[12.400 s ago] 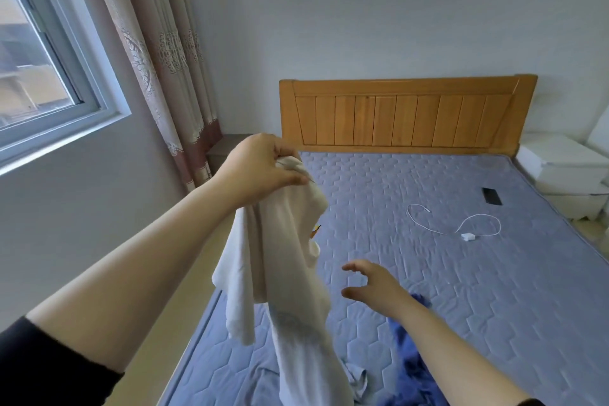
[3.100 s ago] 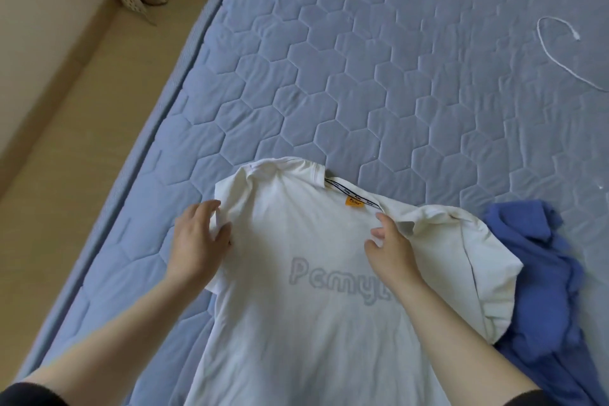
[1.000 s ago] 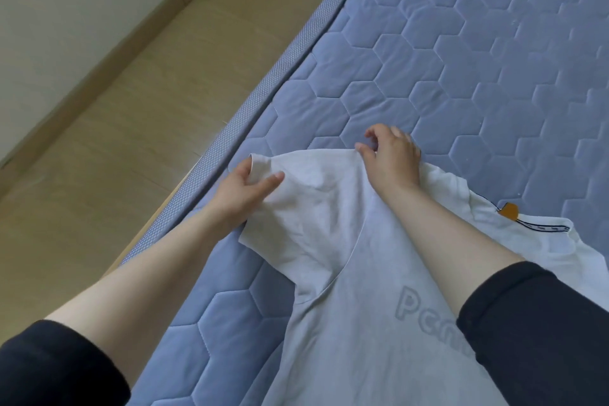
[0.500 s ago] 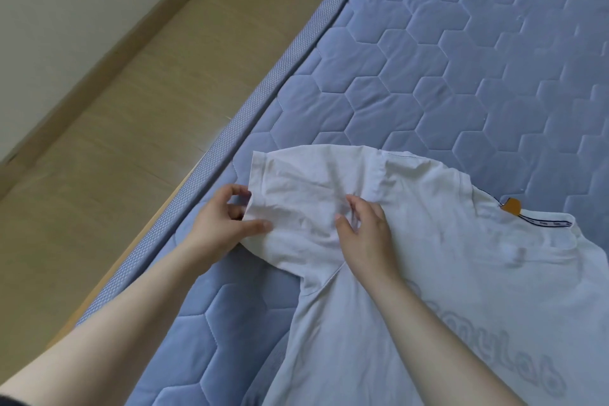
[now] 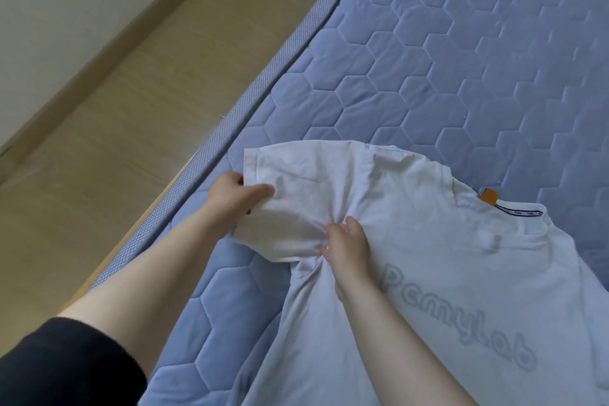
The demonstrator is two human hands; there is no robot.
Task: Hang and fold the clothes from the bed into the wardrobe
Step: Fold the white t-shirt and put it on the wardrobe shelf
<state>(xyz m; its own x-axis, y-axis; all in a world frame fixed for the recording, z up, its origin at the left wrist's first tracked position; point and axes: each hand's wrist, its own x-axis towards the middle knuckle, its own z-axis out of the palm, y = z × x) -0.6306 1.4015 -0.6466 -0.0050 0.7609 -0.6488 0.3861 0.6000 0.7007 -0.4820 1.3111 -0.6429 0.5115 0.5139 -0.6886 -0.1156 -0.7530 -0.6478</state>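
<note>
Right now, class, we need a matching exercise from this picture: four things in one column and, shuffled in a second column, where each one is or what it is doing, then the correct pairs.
Column A
1. left hand
2. right hand
3. orange tag
4. floor

Column B
a. at the collar of the white T-shirt
b. grips the edge of the sleeve
c. beige, beside the mattress
d. bunches cloth just under the sleeve

Pairs: 1-b, 2-d, 3-a, 4-c
</note>
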